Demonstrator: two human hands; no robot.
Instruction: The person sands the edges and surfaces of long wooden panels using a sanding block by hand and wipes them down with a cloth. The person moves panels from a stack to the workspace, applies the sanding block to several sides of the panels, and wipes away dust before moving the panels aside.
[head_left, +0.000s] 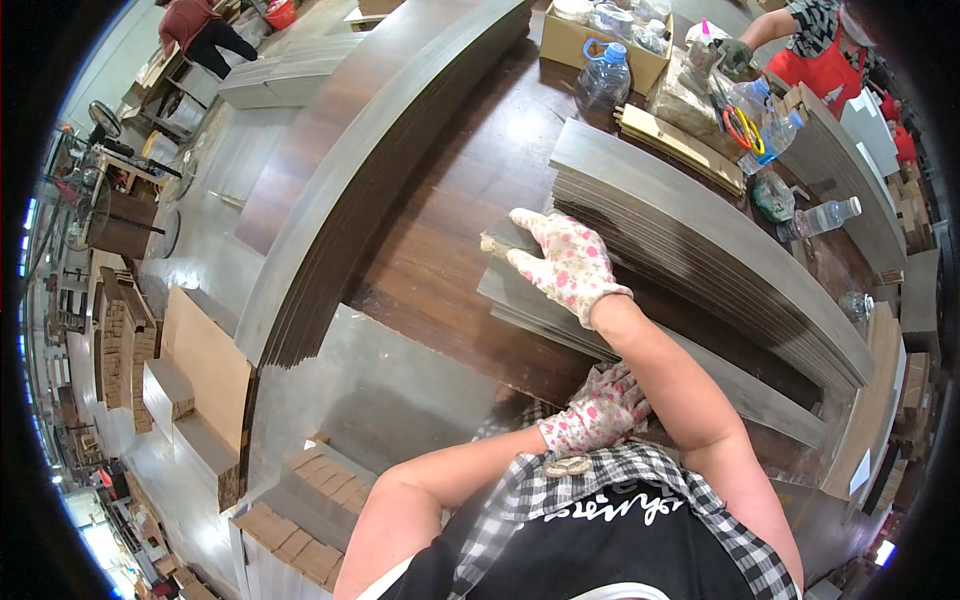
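The right hand [565,262] reaches out with its thumb and fingers moderately parted, seemingly pinching what looks like a small grey rag [508,238] just above the near end of the low pile of grey boards [530,305]. The left hand [600,412] is half curled close to the body; whether it grips anything I cannot tell. The rag should be light and soft, best pinched at its middle. The boards look stiff, smooth and perhaps slippery, awkward for their length, so 2 hands on opposite long edges would suit. They lie on the brown tabletop [430,250] beside a taller stack [700,235], long axis running from upper left to lower right.
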